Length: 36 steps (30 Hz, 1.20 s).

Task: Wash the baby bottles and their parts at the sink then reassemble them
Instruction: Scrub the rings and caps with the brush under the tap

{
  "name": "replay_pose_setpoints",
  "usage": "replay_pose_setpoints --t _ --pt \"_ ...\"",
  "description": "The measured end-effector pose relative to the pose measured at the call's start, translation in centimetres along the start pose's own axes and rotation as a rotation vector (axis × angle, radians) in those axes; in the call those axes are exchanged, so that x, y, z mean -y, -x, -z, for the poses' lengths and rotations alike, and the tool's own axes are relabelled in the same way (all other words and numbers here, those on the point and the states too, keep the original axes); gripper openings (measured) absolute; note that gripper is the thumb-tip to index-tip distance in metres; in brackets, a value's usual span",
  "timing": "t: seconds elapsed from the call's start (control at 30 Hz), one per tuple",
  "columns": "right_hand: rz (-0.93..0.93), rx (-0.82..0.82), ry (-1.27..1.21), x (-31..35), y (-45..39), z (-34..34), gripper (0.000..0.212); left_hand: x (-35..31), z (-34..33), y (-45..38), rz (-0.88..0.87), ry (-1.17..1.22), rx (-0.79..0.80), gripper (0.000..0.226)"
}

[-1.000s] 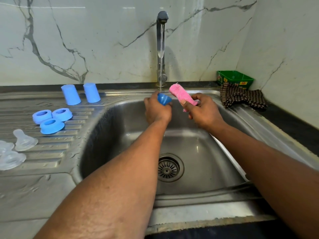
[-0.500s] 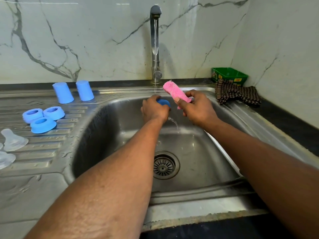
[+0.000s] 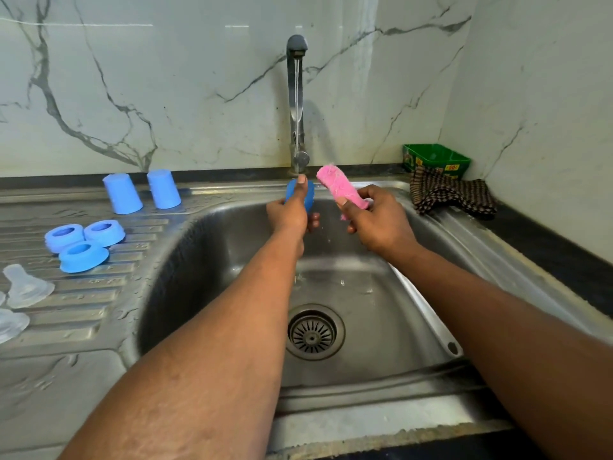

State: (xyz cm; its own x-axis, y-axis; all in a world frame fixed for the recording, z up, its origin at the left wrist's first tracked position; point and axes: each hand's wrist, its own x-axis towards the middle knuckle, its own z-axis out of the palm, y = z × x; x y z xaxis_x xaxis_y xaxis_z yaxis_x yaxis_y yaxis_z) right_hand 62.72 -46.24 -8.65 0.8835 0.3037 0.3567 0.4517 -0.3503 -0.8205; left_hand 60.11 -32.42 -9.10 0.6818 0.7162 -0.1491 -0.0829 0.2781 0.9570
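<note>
- Two hands work at frame center: your left hand (image 3: 288, 214) pinches the blue cap (image 3: 311, 195) under the tap stream (image 3: 297, 104); your right hand (image 3: 378, 224) grips the pink sponge (image 3: 341, 190).
- Risk: a wet, slick cap may slip into the sink (image 3: 212, 260).

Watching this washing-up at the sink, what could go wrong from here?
The wet blue cap, gripped only at its edge by the left hand under the running tap, could slip into the sink. Splashes might wet the checked cloth. The clear teats near the drainer's edge could get knocked off.
</note>
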Motion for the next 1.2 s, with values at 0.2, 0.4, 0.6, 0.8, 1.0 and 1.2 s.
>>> replay_pose_setpoints --t 0.2,0.4,0.6,0.8,1.0,1.2 --pt "0.011 0.005 0.043 0.0 0.1 0.0 0.023 -0.3 -0.2 0.1 -0.011 0.174 0.140 0.042" --pt "-0.008 0.032 0.028 0.3 0.6 -0.1 0.028 -0.5 -0.1 0.4 0.071 0.248 0.149 0.063" --pt "-0.001 0.042 0.026 0.1 0.4 0.0 0.030 -0.7 0.2 0.6 0.169 0.405 0.178 0.076" --pt "0.009 0.056 0.038 0.1 0.4 -0.2 0.031 -0.9 -0.3 0.7 0.175 0.418 0.214 0.077" --pt "0.000 0.033 0.039 0.3 0.6 0.3 0.036 -1.2 -0.1 0.7 0.213 0.489 0.201 0.079" --pt "-0.008 0.066 0.042 0.4 0.6 0.1 0.036 -1.0 -0.1 0.6 0.229 0.500 0.225 0.076"
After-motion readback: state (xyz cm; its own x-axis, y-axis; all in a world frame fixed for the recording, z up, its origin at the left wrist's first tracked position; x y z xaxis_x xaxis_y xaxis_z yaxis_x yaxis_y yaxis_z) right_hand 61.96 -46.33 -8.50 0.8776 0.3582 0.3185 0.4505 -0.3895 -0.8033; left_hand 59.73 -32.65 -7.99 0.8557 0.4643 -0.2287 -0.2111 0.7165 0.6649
